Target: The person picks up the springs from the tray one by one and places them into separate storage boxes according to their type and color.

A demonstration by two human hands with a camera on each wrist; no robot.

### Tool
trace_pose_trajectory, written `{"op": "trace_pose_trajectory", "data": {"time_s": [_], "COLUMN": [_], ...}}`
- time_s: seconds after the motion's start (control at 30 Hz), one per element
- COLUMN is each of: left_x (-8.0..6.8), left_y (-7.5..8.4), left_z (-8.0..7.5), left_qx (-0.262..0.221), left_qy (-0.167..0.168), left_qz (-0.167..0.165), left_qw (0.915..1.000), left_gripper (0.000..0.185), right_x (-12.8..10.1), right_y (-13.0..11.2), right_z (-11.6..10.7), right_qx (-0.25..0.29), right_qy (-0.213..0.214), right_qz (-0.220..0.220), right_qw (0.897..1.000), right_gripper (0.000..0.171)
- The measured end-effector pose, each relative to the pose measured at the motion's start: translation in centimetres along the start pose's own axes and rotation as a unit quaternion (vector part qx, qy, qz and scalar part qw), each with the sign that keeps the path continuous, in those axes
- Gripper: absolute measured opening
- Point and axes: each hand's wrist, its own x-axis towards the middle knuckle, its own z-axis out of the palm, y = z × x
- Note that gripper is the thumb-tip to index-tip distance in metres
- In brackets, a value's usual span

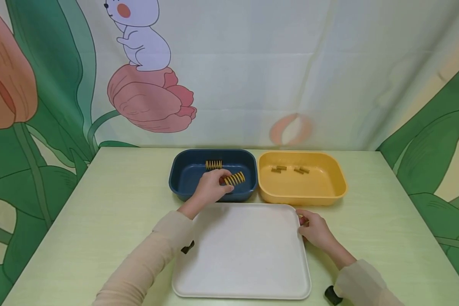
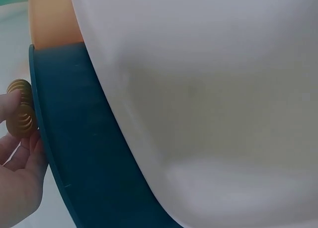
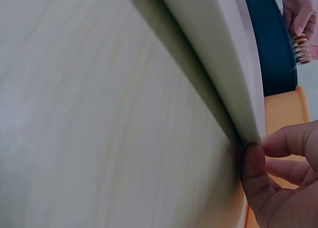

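Yellow coiled metal spring (image 1: 235, 178) was pinched in the left hand (image 1: 211, 187) over the smooth navy plastic bin (image 1: 183, 180); a second spring (image 1: 213, 164) lay inside. Right hand (image 1: 315, 229) gripped the matte white tray (image 1: 245, 255) edge. Tray looked empty, sorting likely nearly done. Yellow bin (image 1: 329, 187) held small dark pins (image 1: 279, 169).
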Motion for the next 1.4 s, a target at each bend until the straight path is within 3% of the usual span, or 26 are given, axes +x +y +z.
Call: {"op": "trace_pose_trajectory", "data": {"time_s": [0.27,1.4], "left_x": [0.4,2.4], "left_y": [-0.4,-1.2], "left_z": [0.2,0.5], "left_qx": [-0.001,0.032], "left_qy": [-0.001,-0.016], "left_qz": [-0.017,-0.014], "left_qw": [0.9999,0.9993], "left_gripper": [0.036,0.035], "right_x": [0.0,0.0], "right_y": [-0.1,-0.2], "right_z": [0.0,0.0], "right_qx": [0.0,0.007], "right_qy": [-0.001,0.001], "right_qz": [0.0,0.004], "right_qw": [1.0,1.0], "right_gripper": [0.054,0.054]}}
